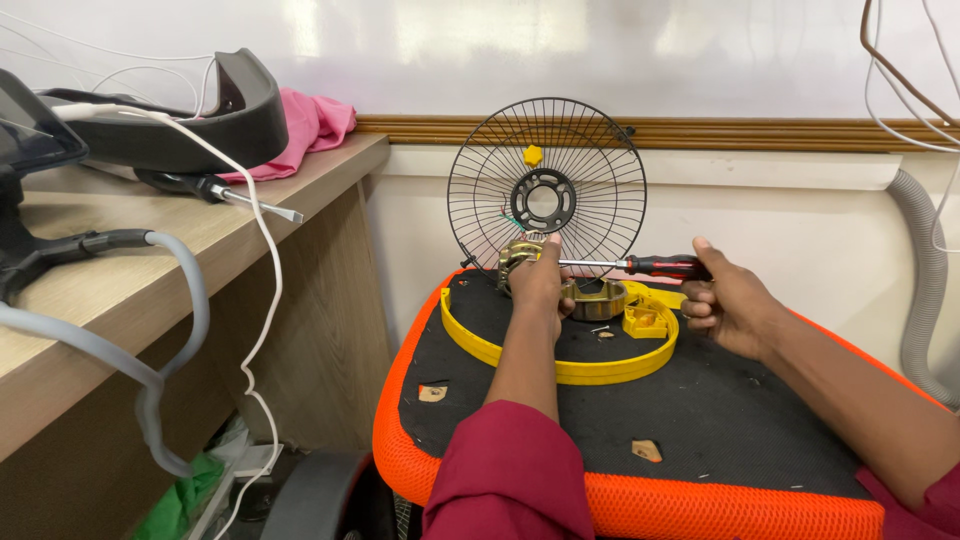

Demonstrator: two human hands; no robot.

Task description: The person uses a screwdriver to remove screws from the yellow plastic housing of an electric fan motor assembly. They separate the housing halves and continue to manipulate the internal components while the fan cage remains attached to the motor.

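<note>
My left hand grips a small brass-coloured fan motor on the black seat of an orange-edged chair. My right hand holds a screwdriver with a red and black handle. Its shaft points left, with the tip at the motor. A black wire fan guard stands upright behind the motor, with a yellow clip near its hub. A yellow plastic ring lies on the seat around a round metal part.
A wooden desk stands at the left with a second screwdriver, a dark headset, a pink cloth and white and grey cables. A grey hose runs down the right wall. Small scraps lie on the seat.
</note>
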